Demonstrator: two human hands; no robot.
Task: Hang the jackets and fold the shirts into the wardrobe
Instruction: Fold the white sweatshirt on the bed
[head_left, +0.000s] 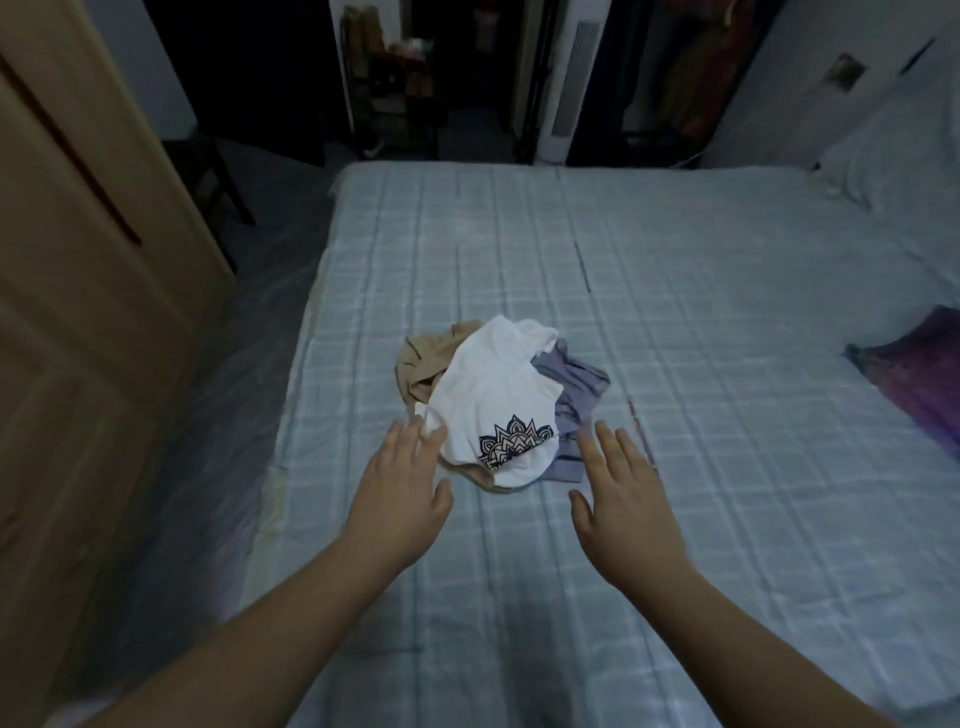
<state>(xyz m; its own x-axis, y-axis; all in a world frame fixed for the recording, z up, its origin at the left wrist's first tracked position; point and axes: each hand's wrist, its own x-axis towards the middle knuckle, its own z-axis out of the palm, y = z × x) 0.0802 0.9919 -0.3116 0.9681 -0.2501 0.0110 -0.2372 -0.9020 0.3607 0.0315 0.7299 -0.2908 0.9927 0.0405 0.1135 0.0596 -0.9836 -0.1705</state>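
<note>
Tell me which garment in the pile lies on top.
The white shirt with the dark mandala print; the tan garment and grey-blue garment lie beneath it.

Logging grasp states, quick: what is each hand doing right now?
Left hand: open, holding nothing, fingertips at the crumpled white printed shirt.
Right hand: open, empty, beside the crumpled lavender garment.

Crumpled white shirt (493, 395) with dark mandala print facing up, topmost in a small heap, tan garment (421, 364) bunched beneath at left, grey-blue garment (571, 384), possibly a shirt, beneath at right, all unfolded.
</note>
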